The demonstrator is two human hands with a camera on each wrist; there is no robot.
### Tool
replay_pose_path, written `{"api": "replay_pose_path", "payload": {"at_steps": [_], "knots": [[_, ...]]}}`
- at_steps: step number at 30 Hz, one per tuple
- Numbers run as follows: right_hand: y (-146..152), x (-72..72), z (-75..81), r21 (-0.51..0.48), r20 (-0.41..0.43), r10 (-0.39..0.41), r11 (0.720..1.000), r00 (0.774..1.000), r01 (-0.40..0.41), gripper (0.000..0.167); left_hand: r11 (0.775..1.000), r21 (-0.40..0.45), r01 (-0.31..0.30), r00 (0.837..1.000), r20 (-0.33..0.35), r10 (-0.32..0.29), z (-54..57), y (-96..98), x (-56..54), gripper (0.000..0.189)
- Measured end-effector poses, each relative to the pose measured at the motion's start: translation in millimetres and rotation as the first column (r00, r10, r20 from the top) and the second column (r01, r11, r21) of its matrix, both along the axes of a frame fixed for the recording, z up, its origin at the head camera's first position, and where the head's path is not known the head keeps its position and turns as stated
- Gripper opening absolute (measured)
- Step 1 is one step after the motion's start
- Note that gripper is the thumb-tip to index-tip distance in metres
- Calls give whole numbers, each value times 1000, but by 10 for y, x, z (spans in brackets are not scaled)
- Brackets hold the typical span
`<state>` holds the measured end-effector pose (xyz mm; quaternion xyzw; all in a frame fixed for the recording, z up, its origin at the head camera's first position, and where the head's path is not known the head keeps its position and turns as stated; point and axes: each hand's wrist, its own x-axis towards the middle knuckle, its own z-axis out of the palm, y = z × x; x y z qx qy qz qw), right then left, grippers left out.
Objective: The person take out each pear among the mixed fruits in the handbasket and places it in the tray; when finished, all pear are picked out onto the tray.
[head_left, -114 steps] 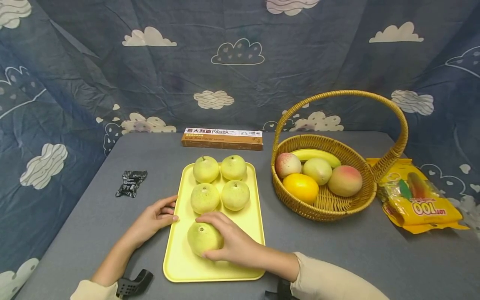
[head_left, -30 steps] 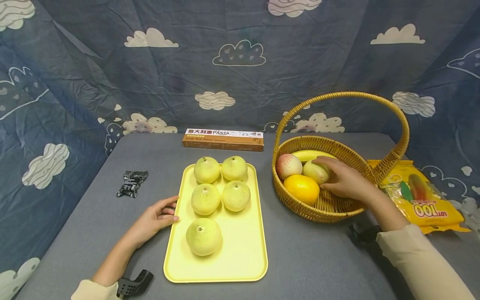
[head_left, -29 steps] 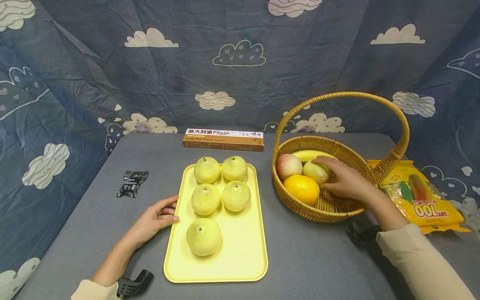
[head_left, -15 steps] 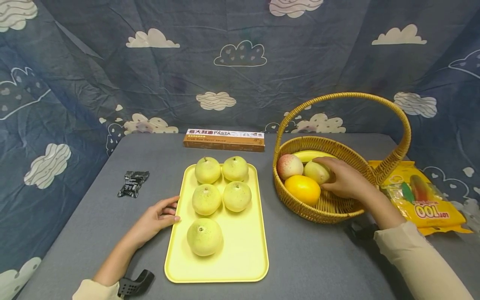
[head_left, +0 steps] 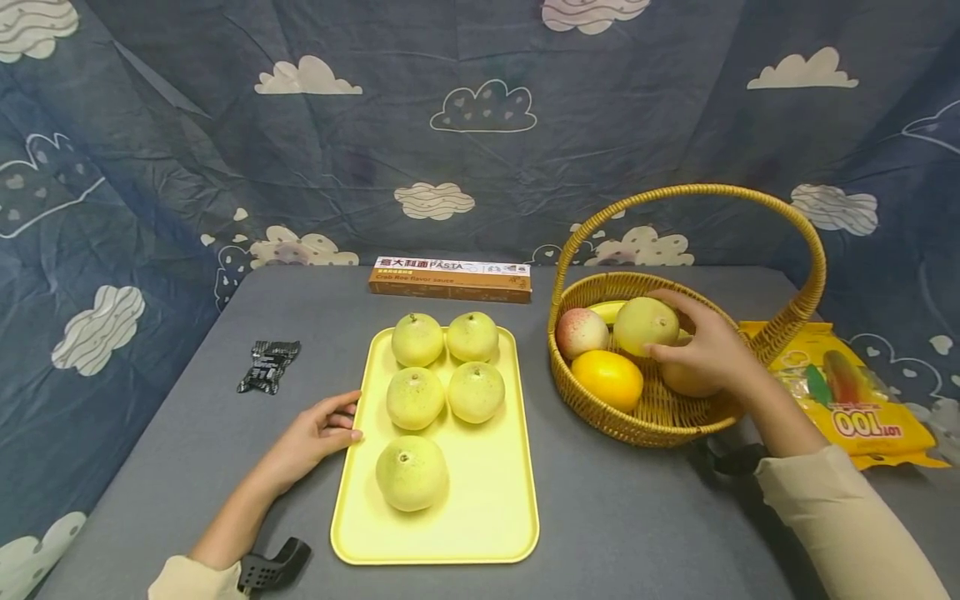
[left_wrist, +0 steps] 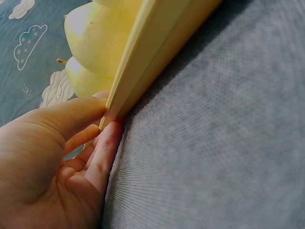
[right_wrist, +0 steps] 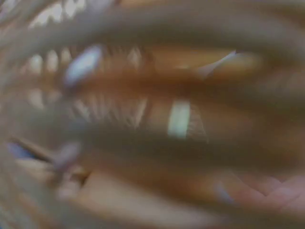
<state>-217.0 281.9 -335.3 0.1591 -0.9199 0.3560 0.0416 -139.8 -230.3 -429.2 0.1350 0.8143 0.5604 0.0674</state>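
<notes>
My right hand (head_left: 708, 343) grips a round yellow-green fruit (head_left: 642, 325) from its right side, thumb at the front. That fruit is raised over the other fruit in the wicker basket (head_left: 622, 427). My left hand (head_left: 311, 440) pinches the left rim of a yellow tray (head_left: 480, 529); in the left wrist view the thumb lies over the rim and a finger under it. Several similar yellow-green fruits (head_left: 412, 472) stand on the tray, most towards its far end. The right wrist view is blurred by close basket weave, and the held fruit cannot be made out there.
The basket's tall handle (head_left: 693, 190) arches over the fruit. In it lie a peach (head_left: 582, 333), a yellow-orange fruit (head_left: 607, 381), a banana (head_left: 606, 311) and another peach (head_left: 686, 381). Around stand a pasta box (head_left: 450, 282), black packet (head_left: 268, 367) and yellow bag (head_left: 862, 408).
Between half a second ago and now, my right hand has lifted the yellow-green fruit up among the basket's fruit. Earlier it let go of the near fruit on the tray. The left hand stays put.
</notes>
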Motion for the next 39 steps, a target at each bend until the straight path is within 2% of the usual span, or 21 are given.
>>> {"api": "replay_pose_path", "payload": {"at_steps": [4,8,11,13,15,18,20,23,27,30,36,39], "knots": [[-77,94,107,-142,-26,18,990,1000,-22,68,1000,-10,-4,1000,6,4,5,-6,-7,58],[-219,234,214,-252,-92,123,957,988,-142,65,1000,-10,-3,1000,0,3,6,-12,-7,58],[-367,359,262,-357,-118,227,899,967,-255,64,1000,-5,-1,1000,-7,1,11,-11,-3,58],[-476,444,263,-432,-124,304,841,945,-327,64,1000,-4,0,1000,-7,0,10,-11,-3,58],[-585,522,238,-464,-139,383,789,913,-402,64,1000,-4,0,1000,-7,0,8,-13,-2,58],[-761,641,158,-485,-118,466,744,877,-460,65,1000,-5,-1,1000,-10,1,3,-18,-5,58],[-884,720,79,-485,-70,504,737,861,-470,65,1000,-5,0,1000,-11,0,0,-22,-7,58],[-1070,831,-70,-479,17,527,751,850,-456,65,1000,-2,1,1000,-12,-1,0,-23,-10,58],[-1269,916,-304,-429,57,532,777,845,-461,65,1000,-2,5,1000,-16,-6,5,-21,-9,58],[-1390,958,-430,-418,94,535,786,839,-455,64,1000,-3,5,1000,-20,-5,6,-20,-6,58],[-1585,1007,-559,-429,151,562,779,813,-459,61,1000,5,10,999,-34,-10,-3,-10,-1,57],[-1651,1023,-577,-423,170,551,790,817,-444,61,1000,5,8,999,-31,-8,-4,-7,5,57]]}}
